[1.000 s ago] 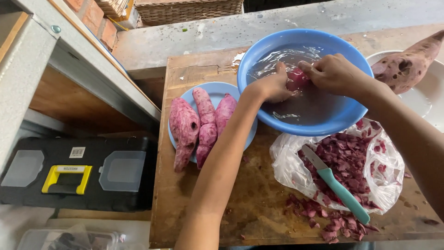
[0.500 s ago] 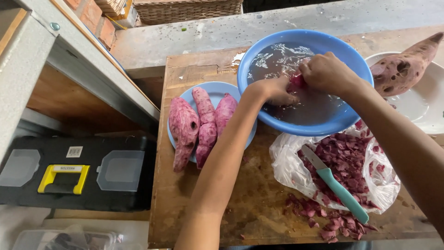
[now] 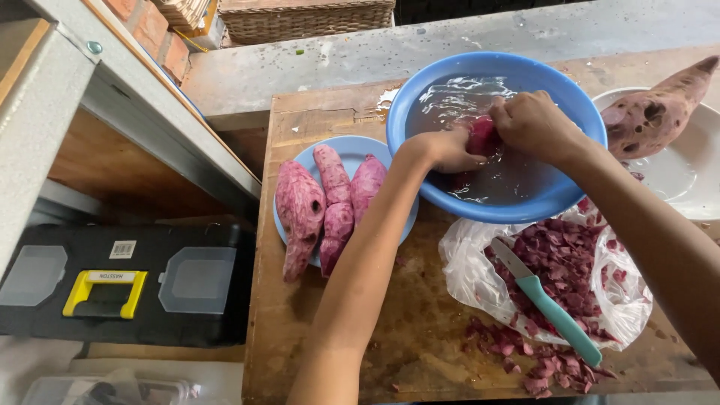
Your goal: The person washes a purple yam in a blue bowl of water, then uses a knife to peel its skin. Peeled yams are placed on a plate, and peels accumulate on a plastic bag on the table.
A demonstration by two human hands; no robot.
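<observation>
Both hands are in a blue bowl point(image 3: 570, 112) of water on a wooden board. My left hand point(image 3: 442, 148) and my right hand point(image 3: 534, 124) together hold a peeled purple sweet potato point(image 3: 481, 135) at the water's surface. Left of the bowl, a light blue plate point(image 3: 354, 150) carries three peeled purple sweet potatoes point(image 3: 330, 202). An unpeeled sweet potato point(image 3: 656, 109) lies in a white dish point(image 3: 686, 187) at the right.
A knife with a teal handle point(image 3: 551, 307) rests on a clear plastic bag point(image 3: 480, 277) heaped with purple peelings point(image 3: 566, 259); more peelings lie on the wooden board point(image 3: 420, 345). A black toolbox with a yellow handle point(image 3: 112, 285) sits lower left. A wicker basket point(image 3: 304, 19) stands behind.
The hands have shifted slightly within the bowl while turning the sweet potato in the water. Everything else stays in place.
</observation>
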